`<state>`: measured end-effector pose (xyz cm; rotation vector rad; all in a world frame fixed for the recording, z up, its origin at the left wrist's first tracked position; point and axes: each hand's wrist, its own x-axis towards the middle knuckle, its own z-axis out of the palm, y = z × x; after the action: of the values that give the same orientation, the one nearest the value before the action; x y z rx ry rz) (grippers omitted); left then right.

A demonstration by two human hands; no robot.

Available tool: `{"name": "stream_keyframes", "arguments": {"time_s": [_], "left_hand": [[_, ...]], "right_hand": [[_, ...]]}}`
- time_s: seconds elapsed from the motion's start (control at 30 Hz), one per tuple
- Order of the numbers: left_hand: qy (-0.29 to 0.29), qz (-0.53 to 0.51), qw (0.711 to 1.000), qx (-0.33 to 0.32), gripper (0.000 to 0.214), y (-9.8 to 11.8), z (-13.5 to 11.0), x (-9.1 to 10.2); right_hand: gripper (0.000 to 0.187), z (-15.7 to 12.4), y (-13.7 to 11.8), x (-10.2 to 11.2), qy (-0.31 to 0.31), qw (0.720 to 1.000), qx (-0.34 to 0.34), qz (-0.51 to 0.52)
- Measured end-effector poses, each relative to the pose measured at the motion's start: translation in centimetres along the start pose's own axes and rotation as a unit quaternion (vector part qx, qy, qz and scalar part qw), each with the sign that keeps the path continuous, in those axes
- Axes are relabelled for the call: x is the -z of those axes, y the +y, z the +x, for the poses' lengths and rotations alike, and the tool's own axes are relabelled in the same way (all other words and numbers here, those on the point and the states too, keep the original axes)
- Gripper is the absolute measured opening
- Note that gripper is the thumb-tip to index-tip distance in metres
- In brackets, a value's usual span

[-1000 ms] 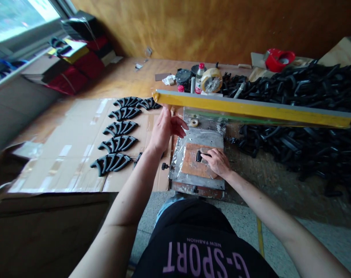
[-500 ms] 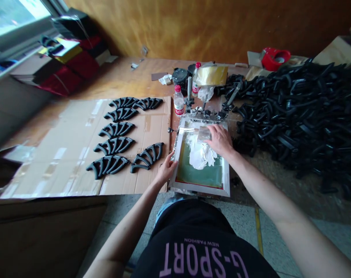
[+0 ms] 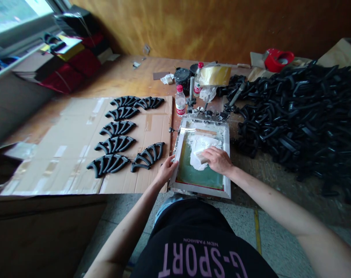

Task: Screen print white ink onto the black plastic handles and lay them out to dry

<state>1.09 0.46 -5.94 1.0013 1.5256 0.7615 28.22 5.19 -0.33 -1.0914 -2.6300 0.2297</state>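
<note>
Gripping a small scraper (image 3: 200,157) on soft white paste (image 3: 200,144) with the right hand (image 3: 218,161), left hand (image 3: 165,170) resting open on the stiff frame (image 3: 198,190).

The right hand (image 3: 217,161) covers most of the small pale piece (image 3: 199,157) beneath it.

Golden wooden wall (image 3: 210,27) — bright window (image 3: 16,9)

To your right, a large heap of black curved plastic parts (image 3: 297,112) covers the surface (image 3: 126,75) toward its far right corner, with a red tape dispenser (image 3: 276,60) just behind it. Toward the far edge stand a black tin (image 3: 182,79), a red-capped plastic bottle (image 3: 180,101) and a wrapped roll of tape (image 3: 215,75). Red and black packages (image 3: 68,77) sit beyond the far left corner, beside the window (image 3: 16,11).
</note>
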Motion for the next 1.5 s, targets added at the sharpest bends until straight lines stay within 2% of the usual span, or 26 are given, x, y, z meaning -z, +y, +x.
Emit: {"name": "stream_keyframes", "arguments": {"time_s": [0.1, 0.17, 0.27, 0.33, 0.4, 0.47, 0.53, 0.6, 0.63, 0.7, 0.77, 0.83, 0.9, 0.97, 1.03, 1.1, 1.13, 1.17, 1.2, 1.27, 1.37, 1.43, 1.5], "left_hand": [[-0.002, -0.012, 1.000, 0.007, 0.066, 0.3, -0.2, 0.0], [-0.003, -0.012, 1.000, 0.008, 0.065, 0.4, -0.3, 0.0], [-0.014, -0.019, 1.000, 0.009, 0.071, 1.3, -0.8, 0.4], [-0.023, -0.020, 1.000, 0.005, 0.076, 2.6, -1.3, 0.9], [-0.017, -0.022, 0.999, -0.019, 0.076, 4.8, -2.1, 1.6], [0.000, -0.029, 0.998, -0.063, 0.064, 7.4, -2.9, 2.2], [0.020, -0.047, 0.993, -0.110, 0.053, 10.2, -3.4, 2.5], [0.042, -0.083, 0.983, -0.160, 0.052, 13.1, -3.2, 2.4], [0.054, -0.107, 0.975, -0.188, 0.052, 14.5, -2.9, 2.3], [0.064, -0.153, 0.957, -0.236, 0.049, 17.2, -1.8, 1.8], [0.057, -0.185, 0.946, -0.258, 0.049, 19.3, -0.6, 1.2], [0.056, -0.208, 0.942, -0.258, 0.051, 20.2, 0.3, 0.6], [0.073, -0.228, 0.940, -0.243, 0.052, 19.3, 0.3, -0.2], [0.070, -0.234, 0.949, -0.197, 0.054, 16.6, -0.5, -1.4], [-0.007, -0.212, 0.972, -0.101, 0.057, 12.8, -2.1, -2.8], [-0.098, -0.188, 0.977, 0.015, 0.062, 9.0, -3.8, -4.3], [-0.117, -0.195, 0.972, 0.054, 0.063, 7.3, -4.4, -4.9], [-0.111, -0.216, 0.967, 0.076, 0.064, 6.0, -4.9, -5.4], [-0.077, -0.245, 0.963, 0.084, 0.063, 4.9, -5.2, -5.5], [0.028, -0.288, 0.954, 0.083, 0.059, 3.2, -5.3, -4.7], [0.170, -0.292, 0.937, 0.092, 0.053, 0.4, -5.1, -0.9], [0.219, -0.287, 0.925, 0.116, 0.053, -2.1, -5.1, 2.2], [0.260, -0.279, 0.912, 0.154, 0.052, -4.9, -5.1, 4.9]], "right_hand": [[0.035, -1.8, -0.6, -1.2, -0.004, 0.999, 0.049, -0.002], [0.030, -2.3, -0.8, -1.1, -0.021, 0.998, 0.056, 0.010], [0.024, 0.1, -0.5, 0.2, -0.002, 1.000, -0.014, 0.019], [0.036, 3.2, 0.5, 1.6, 0.038, 0.996, -0.079, 0.021], [0.050, 5.9, 2.4, 3.3, 0.076, 0.988, -0.133, 0.015], [0.053, 6.9, 5.2, 5.3, 0.122, 0.977, -0.178, 0.004], [0.048, 5.7, 8.7, 6.9, 0.186, 0.957, -0.224, 0.002], [0.042, 2.9, 11.8, 7.4, 0.234, 0.930, -0.282, 0.014], [0.039, 1.4, 12.8, 6.9, 0.239, 0.918, -0.315, 0.022], [0.036, -1.3, 13.3, 4.9, 0.199, 0.915, -0.350, 0.040], [0.035, -3.0, 11.5, 1.7, 0.119, 0.933, -0.334, 0.061], [0.033, -3.7, 8.6, -1.5, 0.048, 0.960, -0.268, 0.066], [0.026, -3.6, 5.8, -3.7, 0.003, 0.980, -0.194, 0.040], [0.019, -3.0, 4.0, -4.5, -0.032, 0.985, -0.168, 0.001], [0.017, -2.2, 2.8, -4.1, -0.058, 0.981, -0.186, -0.019], [0.018, -1.0, 1.2, -3.5, -0.059, 0.979, -0.193, -0.014], [0.019, -0.2, 0.1, -3.4, -0.049, 0.983, -0.179, -0.004], [0.019, 0.6, -1.4, -3.4, -0.034, 0.988, -0.151, 0.007], [0.019, 1.6, -3.2, -3.6, -0.018, 0.993, -0.116, 0.015], [0.018, 3.6, -7.1, -4.3, -0.003, 0.999, -0.040, 0.030], [0.014, 6.8, -11.8, -5.8, -0.038, 0.994, 0.051, 0.084], [0.012, 9.1, -13.1, -7.0, -0.075, 0.986, 0.079, 0.127], [0.013, 11.4, -12.8, -8.6, -0.091, 0.982, 0.074, 0.148]]}}
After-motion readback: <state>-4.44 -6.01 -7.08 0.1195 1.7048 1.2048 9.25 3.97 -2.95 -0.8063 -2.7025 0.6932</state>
